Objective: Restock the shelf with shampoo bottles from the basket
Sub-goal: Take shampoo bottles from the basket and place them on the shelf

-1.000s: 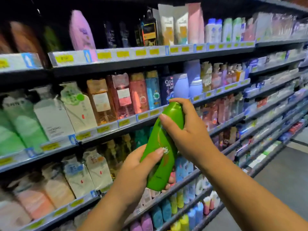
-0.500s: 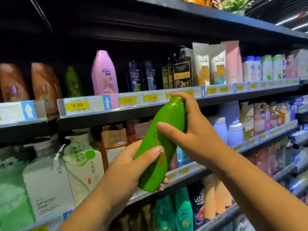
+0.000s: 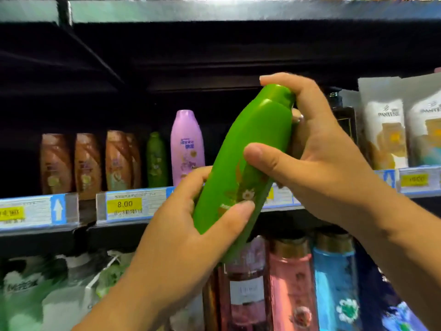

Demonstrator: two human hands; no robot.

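Both hands hold a green shampoo bottle (image 3: 248, 154), tilted with its cap up and to the right, in front of the upper shelf (image 3: 71, 232). My left hand (image 3: 188, 225) grips its lower half. My right hand (image 3: 317, 151) wraps the upper half, with one finger over the cap. On the shelf behind stand a smaller green bottle (image 3: 156, 161) and a pink bottle (image 3: 187, 146), with a dark gap to the right of the pink one. The basket is out of view.
Brown bottles (image 3: 86, 163) line the upper shelf at left; white Pantene pouches (image 3: 386, 125) stand at right. A price strip with a yellow 8.00 tag (image 3: 124, 205) runs along the shelf edge. Pink and blue bottles (image 3: 334, 283) and pale refill pouches (image 3: 52, 295) fill the shelf below.
The view has swung upward and closer to the upper shelf. Both hands have raised the green bottle from the lower shelves to that shelf's level, keeping the same grip.
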